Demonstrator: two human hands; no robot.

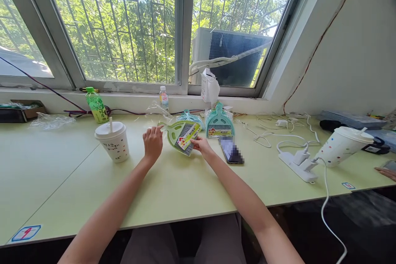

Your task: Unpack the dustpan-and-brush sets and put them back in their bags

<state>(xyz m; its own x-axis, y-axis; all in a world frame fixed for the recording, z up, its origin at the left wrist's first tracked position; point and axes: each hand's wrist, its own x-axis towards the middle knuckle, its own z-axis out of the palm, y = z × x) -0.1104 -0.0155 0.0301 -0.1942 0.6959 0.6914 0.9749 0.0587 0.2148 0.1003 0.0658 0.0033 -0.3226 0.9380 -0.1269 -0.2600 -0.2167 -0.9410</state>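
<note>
A green dustpan and brush set (176, 135) with a printed label is tilted above the table, its handle toward the left. My left hand (152, 143) has its fingers closed at the handle end. On the right, my right hand (201, 144) pinches the lower right edge by the label. Behind are a teal dustpan set (220, 123) and another light blue one (189, 118), partly hidden by the green set. A dark phone (231, 151) lies to the right of my right hand.
A white cup with straw (114, 142) and a green bottle (96, 105) are left. Along the window stand a small bottle (163, 98) and a white package (210, 86). Rightward are a power strip (298, 167), cables, a large cup (343, 147) and another person's hand (386, 173).
</note>
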